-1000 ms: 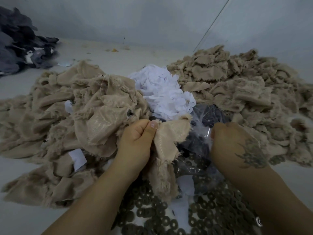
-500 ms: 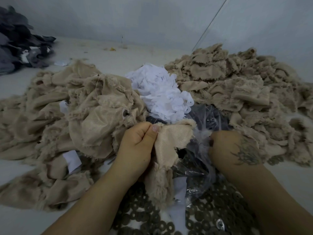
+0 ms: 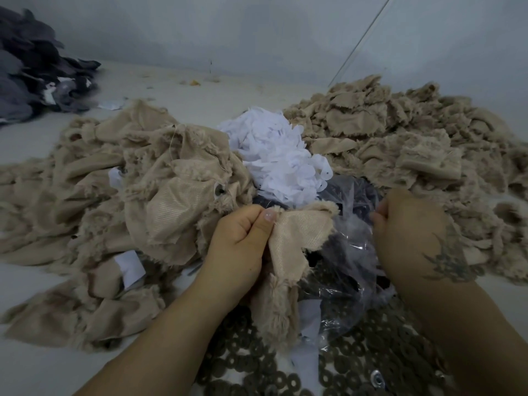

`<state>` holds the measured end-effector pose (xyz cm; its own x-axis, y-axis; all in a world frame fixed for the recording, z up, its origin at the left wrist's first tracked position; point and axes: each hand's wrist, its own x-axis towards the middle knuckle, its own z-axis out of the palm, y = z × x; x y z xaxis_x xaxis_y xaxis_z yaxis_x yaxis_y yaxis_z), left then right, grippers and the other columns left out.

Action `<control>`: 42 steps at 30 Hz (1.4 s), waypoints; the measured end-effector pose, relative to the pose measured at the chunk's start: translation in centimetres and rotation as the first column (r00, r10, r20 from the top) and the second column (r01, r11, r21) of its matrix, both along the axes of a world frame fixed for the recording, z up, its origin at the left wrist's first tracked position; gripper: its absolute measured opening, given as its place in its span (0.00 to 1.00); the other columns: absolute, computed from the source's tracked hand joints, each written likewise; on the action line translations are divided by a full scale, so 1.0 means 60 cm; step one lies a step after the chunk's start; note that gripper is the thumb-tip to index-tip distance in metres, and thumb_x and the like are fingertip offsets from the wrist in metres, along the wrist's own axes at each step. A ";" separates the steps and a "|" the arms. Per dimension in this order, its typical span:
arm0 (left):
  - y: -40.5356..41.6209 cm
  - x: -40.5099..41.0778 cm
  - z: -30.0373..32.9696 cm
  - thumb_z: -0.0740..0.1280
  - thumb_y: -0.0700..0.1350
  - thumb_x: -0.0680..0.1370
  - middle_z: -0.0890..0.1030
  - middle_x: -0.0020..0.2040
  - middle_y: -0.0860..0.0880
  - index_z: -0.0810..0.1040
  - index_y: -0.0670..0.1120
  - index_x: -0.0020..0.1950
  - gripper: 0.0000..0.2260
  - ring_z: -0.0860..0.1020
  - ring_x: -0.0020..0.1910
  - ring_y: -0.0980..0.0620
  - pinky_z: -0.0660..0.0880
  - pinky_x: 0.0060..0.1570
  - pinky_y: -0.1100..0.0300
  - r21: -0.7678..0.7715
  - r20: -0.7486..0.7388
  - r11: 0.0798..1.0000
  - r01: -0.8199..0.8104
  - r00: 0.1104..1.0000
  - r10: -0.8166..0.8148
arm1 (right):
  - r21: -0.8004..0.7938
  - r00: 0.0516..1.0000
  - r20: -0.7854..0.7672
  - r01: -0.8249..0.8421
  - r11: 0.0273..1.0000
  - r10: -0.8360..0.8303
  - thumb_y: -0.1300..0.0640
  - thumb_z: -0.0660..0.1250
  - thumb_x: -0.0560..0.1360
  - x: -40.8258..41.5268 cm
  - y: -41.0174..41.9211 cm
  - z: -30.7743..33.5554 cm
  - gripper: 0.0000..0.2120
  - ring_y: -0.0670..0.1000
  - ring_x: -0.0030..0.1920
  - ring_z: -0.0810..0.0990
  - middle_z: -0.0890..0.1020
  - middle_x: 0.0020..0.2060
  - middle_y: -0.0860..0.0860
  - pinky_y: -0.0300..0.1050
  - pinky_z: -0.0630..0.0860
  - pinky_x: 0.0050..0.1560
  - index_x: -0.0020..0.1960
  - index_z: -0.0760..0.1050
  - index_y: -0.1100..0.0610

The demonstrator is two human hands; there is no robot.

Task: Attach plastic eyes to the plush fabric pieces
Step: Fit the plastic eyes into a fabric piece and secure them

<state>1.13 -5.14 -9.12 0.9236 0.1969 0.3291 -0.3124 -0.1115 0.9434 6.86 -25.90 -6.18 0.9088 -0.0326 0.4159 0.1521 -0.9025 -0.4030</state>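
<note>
Pale table [image 3: 243,92]; left hand [image 3: 240,241] pinches plush piece [image 3: 297,238].

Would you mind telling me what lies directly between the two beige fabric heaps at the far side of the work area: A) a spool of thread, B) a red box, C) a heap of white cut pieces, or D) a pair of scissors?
C: a heap of white cut pieces sits between the left beige heap and the right beige heap.

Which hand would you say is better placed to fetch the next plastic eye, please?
Probably the right hand: it is at the clear bag of dark pieces, while the left hand grips the tan fabric piece.
</note>
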 end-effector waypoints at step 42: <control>-0.012 -0.009 0.000 0.67 0.46 0.77 0.71 0.29 0.45 0.73 0.40 0.35 0.14 0.68 0.30 0.57 0.67 0.31 0.64 0.109 0.098 0.994 0.007 0.995 -0.018 | 0.913 0.819 -0.132 -0.120 0.390 0.559 0.54 0.72 0.74 -0.071 0.079 -0.018 0.09 0.59 0.42 0.86 0.87 0.40 0.55 0.54 0.84 0.45 0.47 0.85 0.60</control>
